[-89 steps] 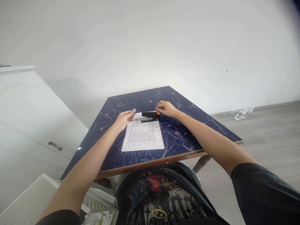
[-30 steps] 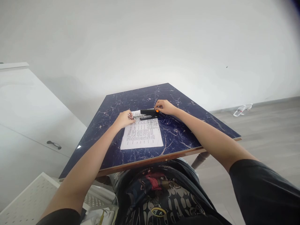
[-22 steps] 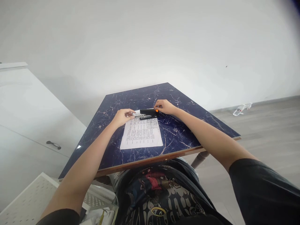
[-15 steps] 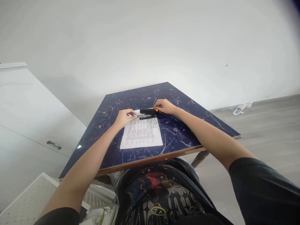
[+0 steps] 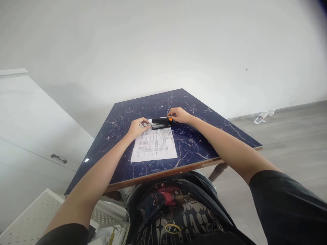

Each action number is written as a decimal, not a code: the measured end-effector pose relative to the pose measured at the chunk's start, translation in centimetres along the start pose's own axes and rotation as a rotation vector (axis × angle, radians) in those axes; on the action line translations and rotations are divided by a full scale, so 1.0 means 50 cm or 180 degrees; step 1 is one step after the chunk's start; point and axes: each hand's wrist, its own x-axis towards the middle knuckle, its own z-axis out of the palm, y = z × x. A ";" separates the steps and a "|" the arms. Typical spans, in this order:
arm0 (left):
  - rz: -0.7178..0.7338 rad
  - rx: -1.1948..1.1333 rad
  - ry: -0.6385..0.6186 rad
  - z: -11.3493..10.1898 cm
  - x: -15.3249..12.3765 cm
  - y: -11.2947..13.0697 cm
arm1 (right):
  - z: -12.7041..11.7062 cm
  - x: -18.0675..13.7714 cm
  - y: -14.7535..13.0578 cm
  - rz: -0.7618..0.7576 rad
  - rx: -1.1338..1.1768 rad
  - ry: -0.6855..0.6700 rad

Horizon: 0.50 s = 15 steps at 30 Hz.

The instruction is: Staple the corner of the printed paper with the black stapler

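A black stapler with an orange piece at its right end lies sideways across the far part of a printed paper sheet. A metal staple tray sticks out from the stapler's left end. The fingers of my left hand are closed in a pinch on that tray's outer end. My right hand grips the stapler's right end by the orange piece, thumb and fingers bent around it.
The papers lie on a dark blue marble-patterned table with a wooden edge. A white cabinet stands at the left, and a perforated white rack is below it. A clear plastic item lies on the floor by the wall.
My left hand has moved slightly right, bringing the tray's end closer to the stapler. My right hand has stayed at the stapler's right end.
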 end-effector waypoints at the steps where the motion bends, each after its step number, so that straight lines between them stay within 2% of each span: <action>1: 0.0007 -0.0039 -0.0013 0.001 0.001 -0.003 | 0.000 0.000 0.001 0.0006 0.0001 -0.0002; 8: 0.0094 -0.0178 -0.0036 0.004 0.002 -0.010 | 0.002 0.000 0.005 -0.0014 -0.0038 0.0002; 15: -0.0018 -0.0173 -0.0125 0.008 0.002 -0.006 | 0.003 0.000 0.005 0.0018 -0.0024 -0.0008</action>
